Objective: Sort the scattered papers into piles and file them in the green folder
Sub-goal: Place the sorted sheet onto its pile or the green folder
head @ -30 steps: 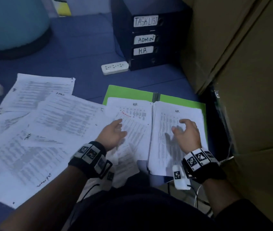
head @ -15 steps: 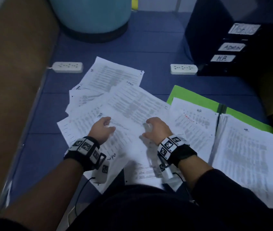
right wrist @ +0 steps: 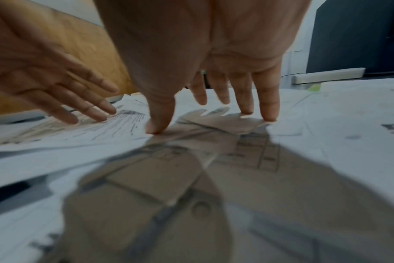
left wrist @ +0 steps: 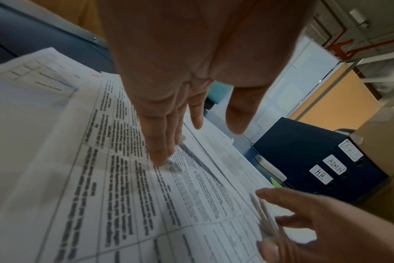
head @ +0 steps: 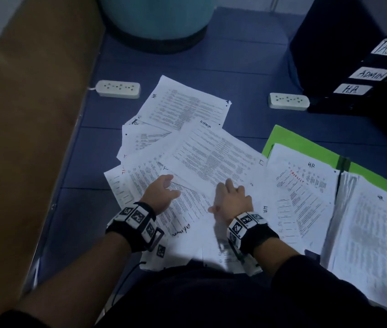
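We see the scattered papers spread in a loose, overlapping fan on the blue floor, white printed sheets with dense text and tables, some marked by hand "HR" or "Admin". To their right lies the green folder, open flat, its bright green cover showing along the far edge. Two stacks of sheets rest inside it, one on each half, the left one headed "HR" with red writing beneath.

Papers left of folder.
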A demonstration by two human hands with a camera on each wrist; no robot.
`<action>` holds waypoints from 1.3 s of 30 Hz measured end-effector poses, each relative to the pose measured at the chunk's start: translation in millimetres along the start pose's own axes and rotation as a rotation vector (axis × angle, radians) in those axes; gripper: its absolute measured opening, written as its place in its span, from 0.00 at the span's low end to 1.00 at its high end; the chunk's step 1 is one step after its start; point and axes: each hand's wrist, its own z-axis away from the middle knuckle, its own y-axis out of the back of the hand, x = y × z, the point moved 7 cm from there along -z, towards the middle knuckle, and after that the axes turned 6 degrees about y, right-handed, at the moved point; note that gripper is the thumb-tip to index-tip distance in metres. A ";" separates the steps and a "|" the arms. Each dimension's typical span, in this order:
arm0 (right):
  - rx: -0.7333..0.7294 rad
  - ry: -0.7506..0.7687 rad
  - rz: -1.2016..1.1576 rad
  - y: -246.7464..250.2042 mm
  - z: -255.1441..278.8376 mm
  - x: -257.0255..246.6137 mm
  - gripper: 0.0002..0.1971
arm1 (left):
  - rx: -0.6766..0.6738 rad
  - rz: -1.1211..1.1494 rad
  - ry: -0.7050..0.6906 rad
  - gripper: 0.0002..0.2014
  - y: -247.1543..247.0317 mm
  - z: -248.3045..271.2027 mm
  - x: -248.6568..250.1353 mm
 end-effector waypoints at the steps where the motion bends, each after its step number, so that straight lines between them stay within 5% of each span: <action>1: -0.004 0.006 0.026 0.3 0.0 -3.2 0.27 | 0.007 0.025 0.013 0.29 0.8 -2.3 0.1; 7: 0.031 0.105 0.068 9.4 10.1 -24.7 0.15 | 0.109 0.201 0.051 0.38 -1.3 -15.7 8.5; 12: 0.194 0.303 -0.261 40.3 32.5 -57.2 0.11 | 0.241 0.479 0.087 0.51 2.0 -26.9 13.2; 15: 0.090 0.350 -0.534 38.6 38.6 -74.9 0.13 | 0.384 0.380 0.036 0.46 17.4 -23.4 17.3; 18: 0.087 0.215 -0.716 50.6 18.7 -50.0 0.17 | 0.361 0.367 -0.005 0.42 40.4 -26.4 5.5; 22: 0.225 -0.059 -0.514 70.2 -32.1 17.7 0.20 | 0.408 0.243 -0.036 0.15 81.5 -23.4 -18.2; 29: 0.082 -0.215 -0.157 72.2 -96.5 64.6 0.39 | 0.419 0.264 0.015 0.12 95.1 -27.8 -45.7; 34: 0.113 -0.200 -0.068 70.3 -104.9 62.6 0.25 | 0.430 0.304 0.030 0.16 92.1 -29.3 -45.8; 37: 0.240 -0.183 -0.284 81.4 -90.0 66.2 0.05 | 0.447 0.347 0.069 0.29 90.0 -28.2 -47.7; 39: 0.324 -0.164 -0.470 97.2 -71.3 73.1 0.03 | 0.476 0.324 0.074 0.38 92.5 -25.3 -52.0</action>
